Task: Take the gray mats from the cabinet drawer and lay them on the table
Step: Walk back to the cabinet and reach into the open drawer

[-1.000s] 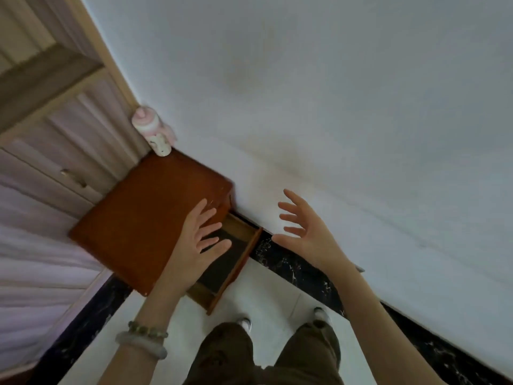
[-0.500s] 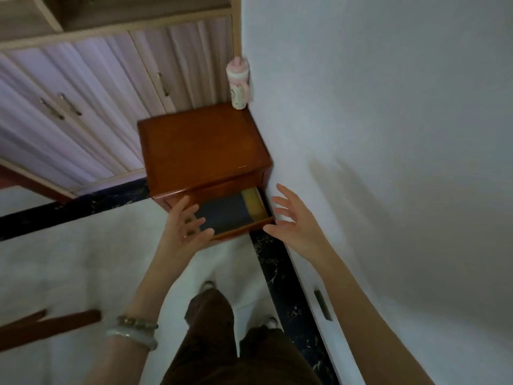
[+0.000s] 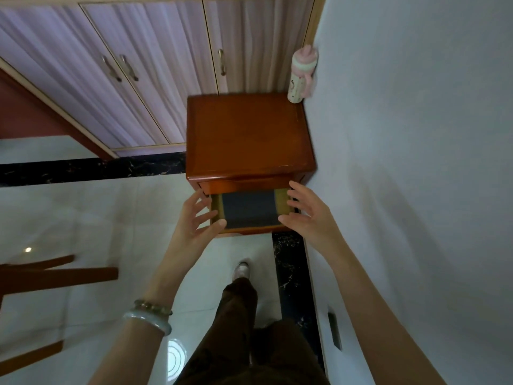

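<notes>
Here, the left hand (image 3: pixel 194 219) and right hand (image 3: pixel 309 215) hover beside the open drawer (image 3: pixel 249 232), fingers spread, holding nothing. Gray mats (image 3: pixel 249 209) lie inside it.

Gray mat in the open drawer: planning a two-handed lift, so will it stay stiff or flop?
Probably floppy: the gray mat lies thin and flat on the drawer bottom, so it may sag between the left hand and right hand. Likely light, given that thinness. Its matte look suggests decent grip, though texture is blurred.
</notes>
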`<control>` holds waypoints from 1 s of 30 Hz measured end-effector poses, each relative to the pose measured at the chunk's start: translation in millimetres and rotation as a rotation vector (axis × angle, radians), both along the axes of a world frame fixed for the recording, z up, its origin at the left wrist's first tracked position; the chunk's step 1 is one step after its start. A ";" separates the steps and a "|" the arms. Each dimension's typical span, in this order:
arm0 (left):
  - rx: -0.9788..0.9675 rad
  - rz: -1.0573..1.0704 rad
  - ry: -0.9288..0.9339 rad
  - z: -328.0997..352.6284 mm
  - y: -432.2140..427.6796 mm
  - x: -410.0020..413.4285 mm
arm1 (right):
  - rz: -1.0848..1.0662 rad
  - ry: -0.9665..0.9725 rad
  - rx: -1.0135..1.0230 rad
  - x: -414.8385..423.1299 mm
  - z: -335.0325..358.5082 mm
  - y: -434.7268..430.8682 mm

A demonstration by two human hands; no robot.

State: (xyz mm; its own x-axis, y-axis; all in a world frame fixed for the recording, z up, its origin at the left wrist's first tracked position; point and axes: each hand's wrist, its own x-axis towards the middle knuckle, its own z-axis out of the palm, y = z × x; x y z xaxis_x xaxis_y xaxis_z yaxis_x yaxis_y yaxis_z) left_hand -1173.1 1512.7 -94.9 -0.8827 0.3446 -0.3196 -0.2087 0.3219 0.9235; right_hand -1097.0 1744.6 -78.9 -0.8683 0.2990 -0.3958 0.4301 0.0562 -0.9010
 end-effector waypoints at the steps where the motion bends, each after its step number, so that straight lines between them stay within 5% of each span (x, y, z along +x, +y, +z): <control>1: -0.008 -0.003 -0.004 -6.2 2.4 -7.5 | -0.001 -0.005 0.004 -7.7 -4.8 1.5; 8: -0.020 0.003 -0.031 -75.8 17.5 -40.3 | 0.016 -0.030 -0.001 -41.2 -70.4 18.2; 22: 0.015 0.083 0.014 -371.8 14.2 -77.9 | -0.017 0.045 0.079 -77.0 -365.6 45.0; 30: 0.077 0.003 0.115 -486.0 31.0 -119.7 | -0.017 0.134 0.106 -100.5 -485.8 57.7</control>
State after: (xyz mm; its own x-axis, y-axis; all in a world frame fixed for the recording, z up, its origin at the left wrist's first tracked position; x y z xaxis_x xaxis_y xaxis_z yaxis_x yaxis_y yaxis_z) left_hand -1292.8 1543.7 -580.9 -0.9130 0.3619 -0.1884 -0.1004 0.2484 0.9634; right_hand -1197.5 1802.2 -564.7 -0.9056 0.3481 -0.2423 0.3082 0.1475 -0.9398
